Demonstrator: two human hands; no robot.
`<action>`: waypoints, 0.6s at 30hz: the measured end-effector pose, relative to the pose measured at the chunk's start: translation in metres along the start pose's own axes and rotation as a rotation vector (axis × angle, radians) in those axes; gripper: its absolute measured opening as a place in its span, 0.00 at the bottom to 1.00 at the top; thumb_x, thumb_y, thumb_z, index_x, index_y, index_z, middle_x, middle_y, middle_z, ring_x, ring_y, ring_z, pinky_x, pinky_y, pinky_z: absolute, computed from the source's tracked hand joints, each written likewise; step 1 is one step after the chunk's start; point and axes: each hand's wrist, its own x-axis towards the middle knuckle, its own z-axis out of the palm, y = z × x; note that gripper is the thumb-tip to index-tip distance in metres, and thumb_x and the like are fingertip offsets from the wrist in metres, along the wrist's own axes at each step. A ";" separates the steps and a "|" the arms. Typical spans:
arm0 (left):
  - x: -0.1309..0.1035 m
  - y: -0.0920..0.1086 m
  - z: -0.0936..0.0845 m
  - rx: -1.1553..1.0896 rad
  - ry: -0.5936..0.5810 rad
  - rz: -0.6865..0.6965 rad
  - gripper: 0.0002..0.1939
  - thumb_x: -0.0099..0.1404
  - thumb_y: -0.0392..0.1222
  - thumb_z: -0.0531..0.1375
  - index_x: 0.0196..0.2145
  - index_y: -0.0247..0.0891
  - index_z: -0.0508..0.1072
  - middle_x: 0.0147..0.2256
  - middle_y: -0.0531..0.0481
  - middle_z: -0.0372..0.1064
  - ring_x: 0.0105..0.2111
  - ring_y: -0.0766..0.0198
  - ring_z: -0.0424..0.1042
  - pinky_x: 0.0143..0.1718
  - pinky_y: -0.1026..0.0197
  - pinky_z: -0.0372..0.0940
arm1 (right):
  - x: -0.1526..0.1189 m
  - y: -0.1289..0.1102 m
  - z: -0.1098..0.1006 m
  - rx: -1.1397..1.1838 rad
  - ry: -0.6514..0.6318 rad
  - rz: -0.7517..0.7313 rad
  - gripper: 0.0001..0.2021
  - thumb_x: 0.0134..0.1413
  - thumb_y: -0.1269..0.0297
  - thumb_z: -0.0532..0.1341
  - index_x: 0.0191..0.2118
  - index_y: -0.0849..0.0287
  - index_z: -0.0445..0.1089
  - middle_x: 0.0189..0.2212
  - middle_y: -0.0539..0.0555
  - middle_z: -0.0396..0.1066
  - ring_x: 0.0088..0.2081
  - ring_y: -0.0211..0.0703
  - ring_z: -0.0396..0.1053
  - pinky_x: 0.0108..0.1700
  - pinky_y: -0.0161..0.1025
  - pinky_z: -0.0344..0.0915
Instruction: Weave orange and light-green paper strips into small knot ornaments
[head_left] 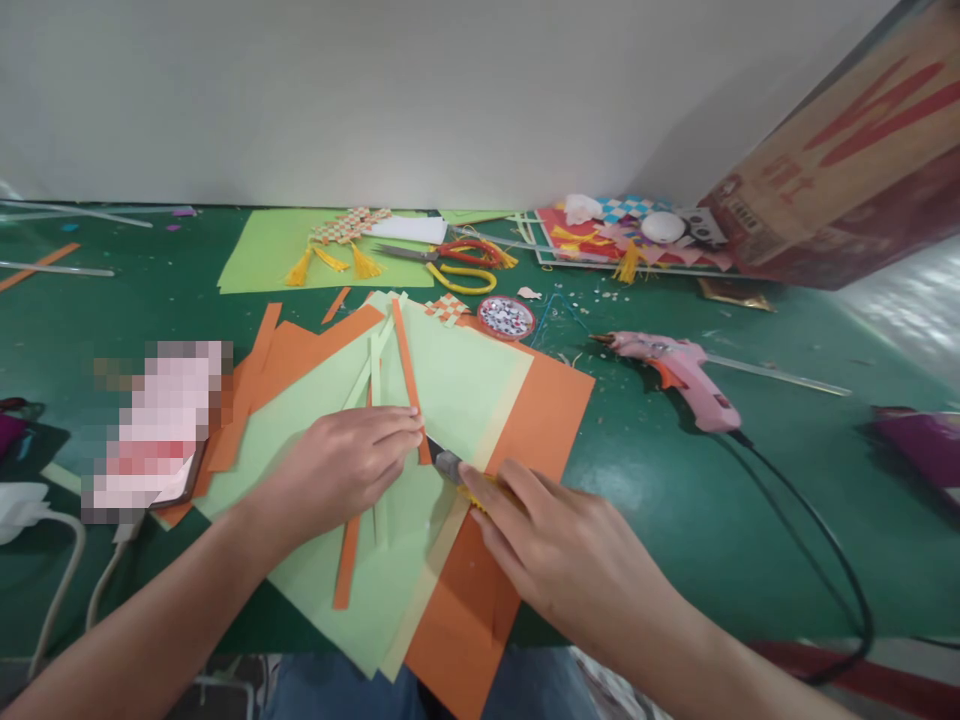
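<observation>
Closed fingertips of my left hand (360,452) hold a narrow orange paper strip (405,355) down on a stack of pale green paper (472,385). My right hand (559,530) grips a yellow-handled utility knife (448,465). The knife's dark blade reaches the strip's lower part, close beside my left fingertips. Whether the edge is cutting in, I cannot tell. Under my left hand lie light green strips (376,375) and another orange strip (346,570). Orange paper (555,400) sticks out from beneath the green sheets on the right.
A pink glue gun (675,375) with a black cord lies to the right. Scissors (457,260) and a round dish of small beads or eyes (506,317) sit behind the paper. A blurred-out phone (161,430) is at left; a printed cardboard box (847,160) stands back right.
</observation>
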 end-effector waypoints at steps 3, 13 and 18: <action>0.001 0.001 -0.001 -0.013 -0.002 0.022 0.13 0.67 0.32 0.50 0.39 0.33 0.75 0.42 0.44 0.77 0.42 0.60 0.76 0.43 0.58 0.73 | -0.002 -0.001 -0.003 0.002 -0.007 -0.009 0.17 0.51 0.74 0.56 0.48 0.66 0.70 0.30 0.55 0.71 0.25 0.37 0.67 0.21 0.34 0.59; 0.000 0.001 0.000 -0.081 -0.052 -0.012 0.16 0.67 0.31 0.48 0.43 0.34 0.74 0.44 0.45 0.75 0.45 0.59 0.74 0.45 0.57 0.71 | -0.013 -0.008 -0.004 0.018 -0.045 -0.027 0.15 0.51 0.74 0.58 0.46 0.64 0.71 0.33 0.57 0.72 0.27 0.38 0.68 0.22 0.34 0.59; 0.000 0.001 -0.001 -0.093 -0.082 -0.018 0.16 0.67 0.31 0.47 0.42 0.36 0.74 0.43 0.45 0.75 0.44 0.60 0.74 0.43 0.58 0.71 | -0.012 -0.008 -0.004 0.016 -0.054 -0.016 0.15 0.51 0.74 0.58 0.45 0.62 0.71 0.34 0.57 0.72 0.28 0.38 0.68 0.22 0.34 0.59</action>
